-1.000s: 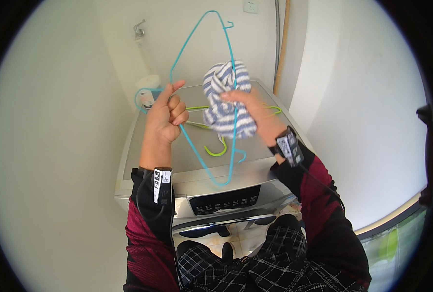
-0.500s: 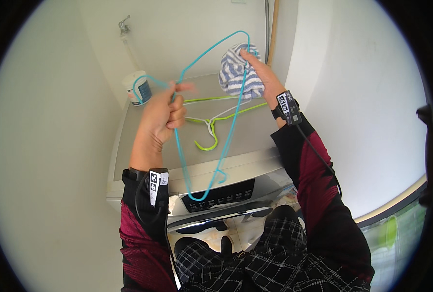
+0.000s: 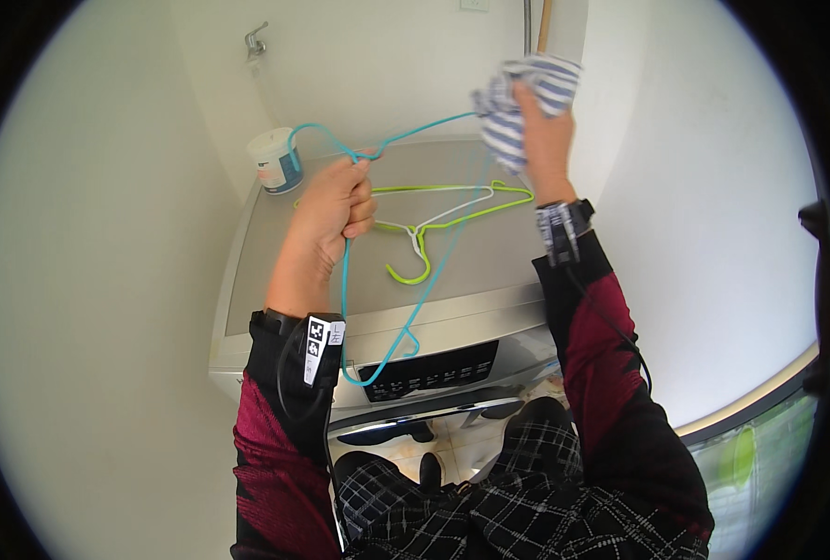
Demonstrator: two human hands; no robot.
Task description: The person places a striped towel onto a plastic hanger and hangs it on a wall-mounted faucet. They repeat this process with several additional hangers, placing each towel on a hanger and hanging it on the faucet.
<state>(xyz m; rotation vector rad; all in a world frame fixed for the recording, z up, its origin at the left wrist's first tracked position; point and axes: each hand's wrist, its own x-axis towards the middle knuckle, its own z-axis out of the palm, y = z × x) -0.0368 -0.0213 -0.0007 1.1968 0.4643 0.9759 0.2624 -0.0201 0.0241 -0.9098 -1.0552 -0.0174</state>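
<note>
My left hand [image 3: 334, 207] is closed around a light-blue wire hanger [image 3: 422, 301] near its neck. The hook curves off to the left, and one long side runs down in front of the washing machine's control panel. A crumpled blue-and-white striped cloth [image 3: 505, 127] is gripped in my right hand [image 3: 548, 140], raised at the upper right and slightly blurred. The hanger's far corner reaches up to the cloth and disappears there; whether it goes inside or behind, I cannot tell. Below, a green hanger [image 3: 476, 218] and a white hanger [image 3: 464, 203] lie together on the machine's lid.
The washing machine [image 3: 266, 271] has a grey lid and a dark control panel [image 3: 429, 371] at its front. A white tub with a blue label [image 3: 273, 163] stands on its back left corner. A tap [image 3: 255, 42] juts from the wall, and white walls rise on both sides.
My right hand has moved up and right with the striped cloth. My left hand has shifted slightly right, and the blue hanger has tilted, its far corner now hidden at the cloth.
</note>
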